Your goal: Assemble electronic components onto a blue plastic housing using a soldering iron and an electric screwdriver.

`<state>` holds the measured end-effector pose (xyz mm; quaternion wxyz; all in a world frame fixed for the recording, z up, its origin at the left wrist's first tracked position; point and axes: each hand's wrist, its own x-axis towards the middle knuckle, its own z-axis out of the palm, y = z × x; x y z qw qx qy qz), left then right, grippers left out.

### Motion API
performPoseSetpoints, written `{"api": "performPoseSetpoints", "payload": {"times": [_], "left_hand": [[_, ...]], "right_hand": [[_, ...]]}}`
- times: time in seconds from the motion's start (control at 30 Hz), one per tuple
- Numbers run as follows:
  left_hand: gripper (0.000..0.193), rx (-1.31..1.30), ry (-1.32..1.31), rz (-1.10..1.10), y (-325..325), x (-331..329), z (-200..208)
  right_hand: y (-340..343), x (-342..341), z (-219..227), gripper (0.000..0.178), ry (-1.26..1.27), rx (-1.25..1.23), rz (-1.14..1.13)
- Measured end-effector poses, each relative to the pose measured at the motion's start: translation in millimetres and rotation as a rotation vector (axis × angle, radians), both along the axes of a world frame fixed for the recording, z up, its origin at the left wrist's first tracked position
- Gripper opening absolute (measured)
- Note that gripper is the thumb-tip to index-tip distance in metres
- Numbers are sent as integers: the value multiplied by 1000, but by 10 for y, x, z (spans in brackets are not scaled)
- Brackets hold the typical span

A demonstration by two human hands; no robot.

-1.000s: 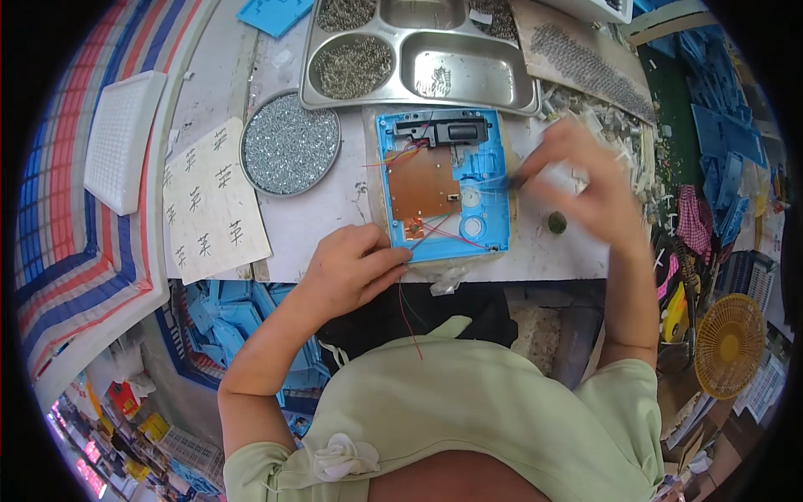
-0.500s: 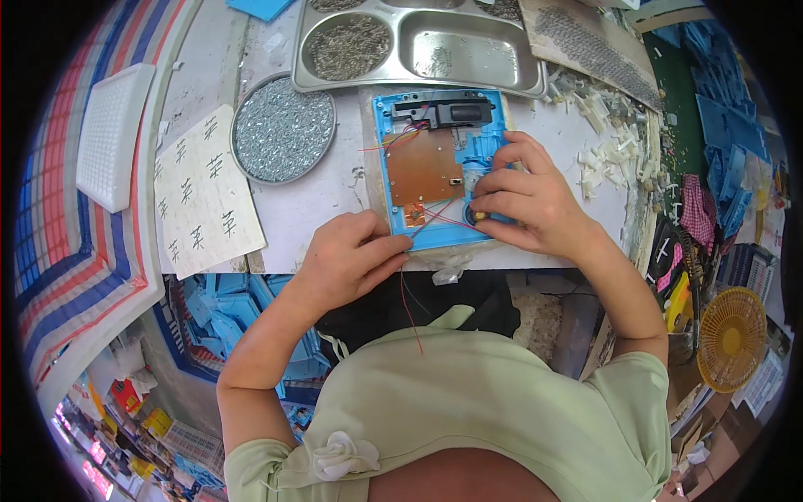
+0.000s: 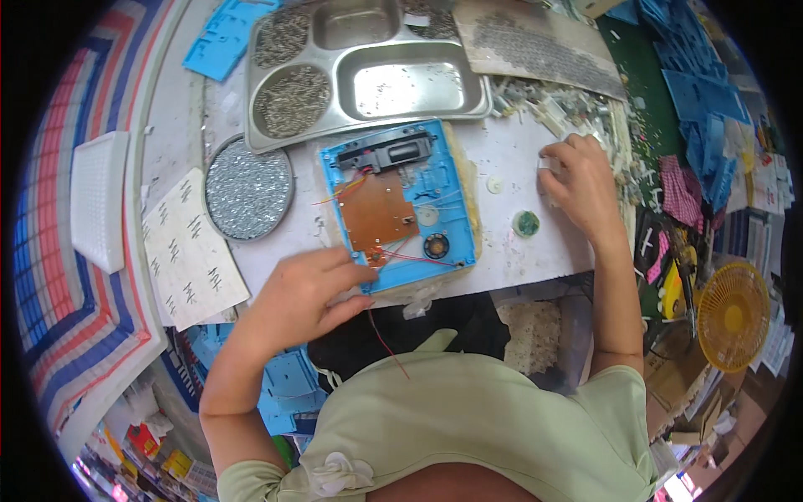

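A blue plastic case lies open, tilted on the table, with a brown circuit board and a black slotted part inside. A round black speaker sits in its lower right, with thin red wires running left from it. My left hand grips the case's lower left corner, fingers on top and thumb at the near edge; red and dark wires hang past the thumb. My right hand is off to the right beside small white plastic parts, fingers curled, thumb and index finger apart.
A steel compartment tray of small metal pieces stands behind the case. A round dish of screws and a sheet with handwriting lie left. A green disc and a white disc lie right. A yellow fan stands far right.
My right hand has left the case and moved right toward the white parts, uncovering the speaker. My left hand stays at the case's corner. The whole view has shifted and turned slightly.
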<state>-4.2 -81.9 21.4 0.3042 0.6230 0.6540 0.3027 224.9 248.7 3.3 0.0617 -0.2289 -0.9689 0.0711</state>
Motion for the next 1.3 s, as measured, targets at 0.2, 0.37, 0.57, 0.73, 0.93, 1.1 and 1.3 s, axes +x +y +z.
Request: {"api": "performPoseSetpoints", "payload": {"times": [0.2,0.37,0.57,0.73,0.93,1.1,1.3], "left_hand": [[7,216,380,231,1051,-655,187],[5,207,750,-95,1763,-1048,-192],[8,127,862,-240,2052,-1097,-244],[14,357,556,93,1778,-849,69],[27,117,-405,160,650,182,395],[27,-117,-1071,363,376,489,184],[29,-164,-1130,348,328,536,105]], "right_hand": [[199,45,5,27,378,-316,-190],[256,223,60,28,561,-308,-248],[136,480,-25,28,761,-517,-329],[-385,342,131,33,866,-723,-278],[-919,129,259,33,803,-948,167],[-1006,-3,249,35,694,-888,296],[-1035,-12,317,35,605,-813,337]]}}
